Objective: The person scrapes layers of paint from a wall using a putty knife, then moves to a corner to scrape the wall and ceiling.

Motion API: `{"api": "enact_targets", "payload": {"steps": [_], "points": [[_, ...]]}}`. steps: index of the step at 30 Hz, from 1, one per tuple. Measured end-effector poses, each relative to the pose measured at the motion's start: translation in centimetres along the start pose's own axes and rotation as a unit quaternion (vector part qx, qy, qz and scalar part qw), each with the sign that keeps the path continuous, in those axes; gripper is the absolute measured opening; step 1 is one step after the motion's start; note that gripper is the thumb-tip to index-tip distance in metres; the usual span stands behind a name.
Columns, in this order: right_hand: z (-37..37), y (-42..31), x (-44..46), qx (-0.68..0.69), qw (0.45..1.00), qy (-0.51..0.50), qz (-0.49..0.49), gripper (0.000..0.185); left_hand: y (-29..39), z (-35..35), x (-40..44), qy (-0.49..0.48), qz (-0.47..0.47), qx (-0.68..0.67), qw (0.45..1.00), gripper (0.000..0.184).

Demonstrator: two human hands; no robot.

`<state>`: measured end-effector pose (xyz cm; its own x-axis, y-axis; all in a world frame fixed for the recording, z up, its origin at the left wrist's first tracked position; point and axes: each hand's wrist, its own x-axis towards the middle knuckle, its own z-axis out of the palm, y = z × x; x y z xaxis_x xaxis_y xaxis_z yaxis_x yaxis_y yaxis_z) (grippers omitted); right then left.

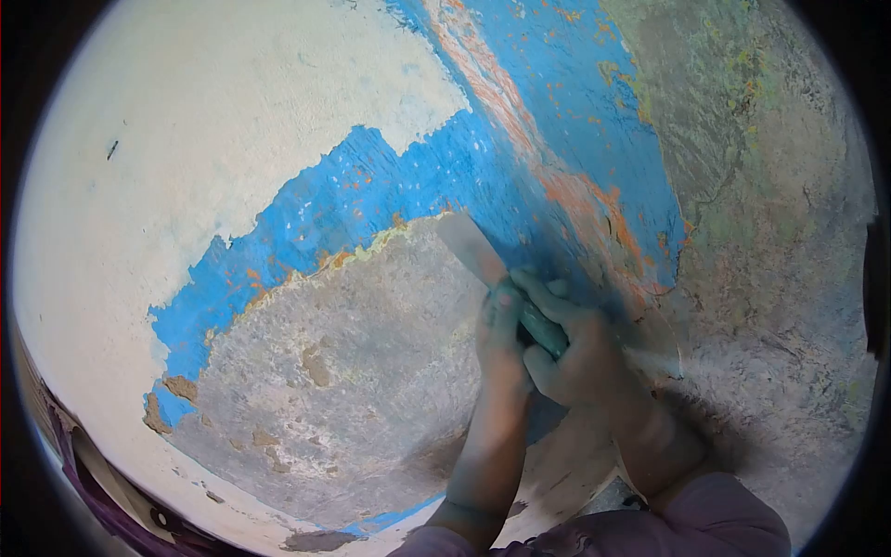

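A scraper with a flat metal blade [471, 246] and a dark green handle [544, 331] is held against the wall, blade pointing up and left. My right hand [585, 348] is wrapped around the handle. Close to the blade's base, my left hand [502, 320] grips the front of the tool, its thumb on top. The blade's edge meets the border between blue paint [408, 176] and a bare grey patch [343, 353]. Part of the handle is hidden by my fingers.
Cream paint [213, 121] covers the wall's upper left. A streaked orange and white ridge [520, 130] runs down past more blue paint [585, 102]. Rough grey plaster [742, 186] lies to the right. Purple cloth [93, 492] shows at the lower left edge.
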<state>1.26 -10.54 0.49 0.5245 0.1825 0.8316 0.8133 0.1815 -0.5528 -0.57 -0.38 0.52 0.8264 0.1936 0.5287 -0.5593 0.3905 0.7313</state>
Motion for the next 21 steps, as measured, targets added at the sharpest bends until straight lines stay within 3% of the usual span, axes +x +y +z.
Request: {"api": "enact_targets", "payload": {"steps": [6,9,11,17,21], "points": [[-0.7,-0.9,0.3,0.001,0.999,-0.037,0.017,0.058,1.4,0.8,-0.2,0.010,-0.004,0.033,0.999,0.042],[-0.4,-0.9,0.6,-0.018,0.999,0.002,-0.045,0.057,1.2,0.6,0.0,0.020,0.001,0.022,1.000,0.040],[-0.6,-2.1,1.5,0.020,0.999,-0.026,0.013,0.058,2.1,1.2,0.6,0.002,0.018,-0.007,1.000,0.041],[-0.6,-0.4,-0.1,-0.004,1.000,0.004,-0.023,0.058,0.6,0.7,0.0,0.004,-0.004,0.042,0.999,0.045],[-1.7,-1.1,1.2,0.003,1.000,-0.017,0.016,0.057,1.5,2.1,0.9,0.003,-0.001,0.047,0.999,0.043]]}}
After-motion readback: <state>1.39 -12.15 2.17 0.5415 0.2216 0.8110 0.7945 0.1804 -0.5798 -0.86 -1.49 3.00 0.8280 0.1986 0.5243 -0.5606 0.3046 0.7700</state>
